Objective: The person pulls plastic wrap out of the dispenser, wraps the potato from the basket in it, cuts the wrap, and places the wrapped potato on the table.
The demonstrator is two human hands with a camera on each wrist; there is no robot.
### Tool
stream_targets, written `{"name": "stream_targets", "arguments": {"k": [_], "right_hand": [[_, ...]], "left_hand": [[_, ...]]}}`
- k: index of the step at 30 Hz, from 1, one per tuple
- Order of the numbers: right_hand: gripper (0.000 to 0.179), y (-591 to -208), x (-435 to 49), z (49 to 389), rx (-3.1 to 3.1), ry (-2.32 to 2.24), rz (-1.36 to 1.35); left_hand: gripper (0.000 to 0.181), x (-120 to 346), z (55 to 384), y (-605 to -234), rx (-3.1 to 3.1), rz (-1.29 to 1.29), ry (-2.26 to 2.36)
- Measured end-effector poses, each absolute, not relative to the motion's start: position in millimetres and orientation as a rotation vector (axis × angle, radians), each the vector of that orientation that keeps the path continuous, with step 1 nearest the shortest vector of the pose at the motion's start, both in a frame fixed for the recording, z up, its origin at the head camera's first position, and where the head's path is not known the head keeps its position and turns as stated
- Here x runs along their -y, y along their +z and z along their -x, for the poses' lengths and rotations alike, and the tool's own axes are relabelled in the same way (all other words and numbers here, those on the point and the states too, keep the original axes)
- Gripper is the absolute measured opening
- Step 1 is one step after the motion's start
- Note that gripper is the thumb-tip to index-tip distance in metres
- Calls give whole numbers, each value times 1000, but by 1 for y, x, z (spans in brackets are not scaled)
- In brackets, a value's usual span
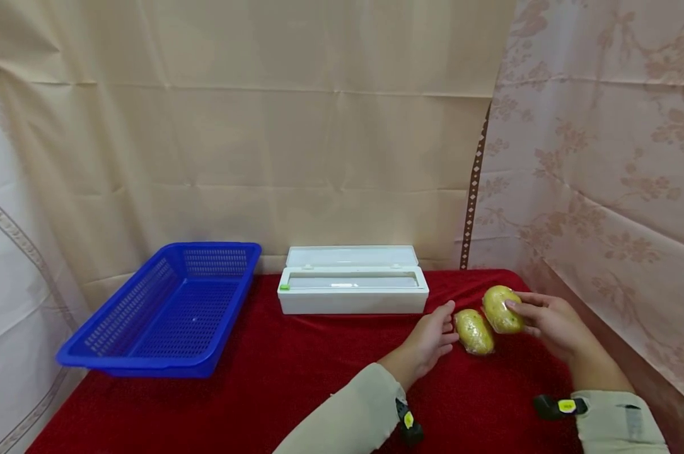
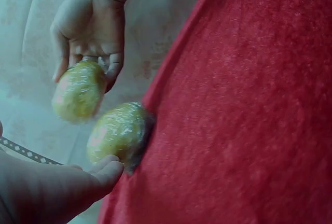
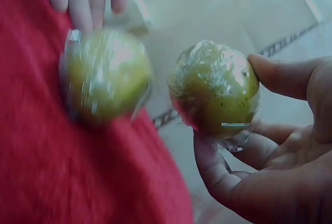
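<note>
My right hand holds a yellow potato wrapped in clear plastic film, thumb on one side and fingers on the other. In the right wrist view this potato shows small dark specks and crinkled film. A second film-wrapped potato is just left of it, over the red cloth. Beside that second potato is my left hand, its fingers extended and loosely spread, fingertips right at the potato's side. The left wrist view shows my fingers overlapping the lower edge of this potato.
A white cling-film dispenser box with its lid raised stands at the back middle of the red-covered table. To the left is a blue perforated plastic basket. Curtains hang behind and at both sides.
</note>
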State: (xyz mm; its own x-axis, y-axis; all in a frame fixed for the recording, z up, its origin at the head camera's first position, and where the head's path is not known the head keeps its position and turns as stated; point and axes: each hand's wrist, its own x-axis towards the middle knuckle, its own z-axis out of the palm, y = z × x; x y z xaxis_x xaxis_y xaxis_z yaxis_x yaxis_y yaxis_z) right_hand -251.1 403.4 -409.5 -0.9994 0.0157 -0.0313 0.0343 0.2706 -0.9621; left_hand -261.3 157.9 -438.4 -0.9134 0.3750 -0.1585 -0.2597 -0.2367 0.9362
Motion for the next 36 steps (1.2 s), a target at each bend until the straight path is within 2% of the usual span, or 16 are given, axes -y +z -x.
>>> {"name": "stream_targets", "arguments": {"k": [8,15,24,36], "right_hand": [[86,-436,-435,252,-2445,-1843,-247],[82,-451,-439,256,-2442,-1805,-242],[80,-455,-433,257,-2411,-1808,-194],[84,-451,-426,258,-2483,-1713,-273]], "left_hand": [[75,-162,261,-444,-1638,-185,2157],[72,-161,261,-444,-1639,-228,2127],[72,-156,260,-446,-1646,-254,2083],[68,-150,263,-442,-1715,-279,2034]]}}
